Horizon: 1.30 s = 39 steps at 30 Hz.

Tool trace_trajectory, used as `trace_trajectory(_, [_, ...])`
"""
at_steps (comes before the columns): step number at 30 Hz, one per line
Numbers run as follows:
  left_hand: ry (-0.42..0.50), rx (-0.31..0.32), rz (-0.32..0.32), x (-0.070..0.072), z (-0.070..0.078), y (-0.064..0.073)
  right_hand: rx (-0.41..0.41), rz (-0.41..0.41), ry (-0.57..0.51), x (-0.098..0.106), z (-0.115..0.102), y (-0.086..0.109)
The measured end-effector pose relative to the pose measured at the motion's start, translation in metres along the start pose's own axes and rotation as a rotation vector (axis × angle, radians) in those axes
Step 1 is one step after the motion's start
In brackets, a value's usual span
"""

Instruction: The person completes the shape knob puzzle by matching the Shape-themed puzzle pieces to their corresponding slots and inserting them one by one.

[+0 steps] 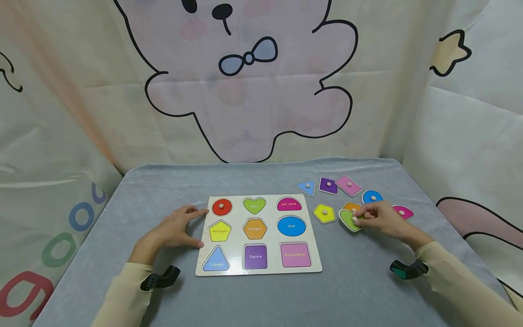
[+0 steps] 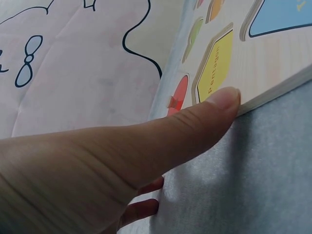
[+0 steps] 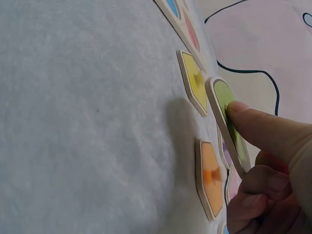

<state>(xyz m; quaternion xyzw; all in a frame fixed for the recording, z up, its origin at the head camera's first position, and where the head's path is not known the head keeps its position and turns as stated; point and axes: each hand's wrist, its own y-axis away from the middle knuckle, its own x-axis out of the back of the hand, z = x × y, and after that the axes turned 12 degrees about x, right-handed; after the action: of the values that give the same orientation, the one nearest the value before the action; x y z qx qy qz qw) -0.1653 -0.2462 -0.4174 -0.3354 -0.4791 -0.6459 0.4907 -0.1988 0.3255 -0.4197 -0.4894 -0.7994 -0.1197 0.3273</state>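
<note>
A white wooden puzzle board (image 1: 237,215) lies on the cloth, with labelled shapes in several colours. A red round piece (image 1: 222,207) with a knob sits in its upper left. My left hand (image 1: 173,229) rests at the board's left edge, fingers spread; the thumb (image 2: 222,105) touches the edge beside the yellow pentagon shape. To the right of the board, my right hand (image 1: 382,220) pinches a green puzzle piece (image 1: 348,220) by its knob. The piece is tilted and lifted off the cloth, partly covering an orange hexagon piece (image 3: 211,180). Fingers hide part of its outline.
Around the right hand lie a yellow pentagon piece (image 1: 324,213), a blue triangle (image 1: 307,187), a purple square (image 1: 328,185), a pink rectangle (image 1: 349,187), a blue oval (image 1: 371,196) and a magenta half round (image 1: 403,211). Grey cloth (image 1: 261,299) covers the table; printed curtains hang behind.
</note>
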Motion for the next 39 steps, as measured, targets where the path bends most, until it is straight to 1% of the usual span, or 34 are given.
trace_trajectory(7, [0.002,-0.010,0.002,-0.003,0.001,0.001,-0.006,0.012,-0.010,-0.009,0.002,-0.004])
trace_trajectory(13, [0.006,-0.015,-0.011,-0.002,0.000,0.000,0.014,0.032,-0.027,-0.016,0.000,-0.010])
trace_trajectory(17, [0.013,-0.020,-0.010,-0.001,0.000,-0.002,0.026,0.026,-0.031,-0.019,-0.002,-0.019])
trace_trajectory(20, [0.011,-0.018,-0.006,-0.001,0.000,-0.003,0.019,0.011,-0.036,-0.021,-0.005,-0.026])
trace_trajectory(28, [0.008,-0.025,-0.006,-0.001,0.001,-0.001,0.058,-0.019,-0.098,-0.030,-0.016,-0.041])
trace_trajectory(29, [0.008,-0.026,-0.006,-0.001,0.001,-0.001,0.051,-0.025,-0.101,-0.031,-0.017,-0.043])
trace_trajectory(33, [0.011,-0.021,-0.007,-0.002,0.001,-0.003,0.042,-0.032,-0.085,-0.034,-0.023,-0.050])
trace_trajectory(39, [0.002,-0.020,-0.001,-0.001,-0.001,-0.002,0.057,-0.023,-0.056,-0.040,-0.030,-0.062])
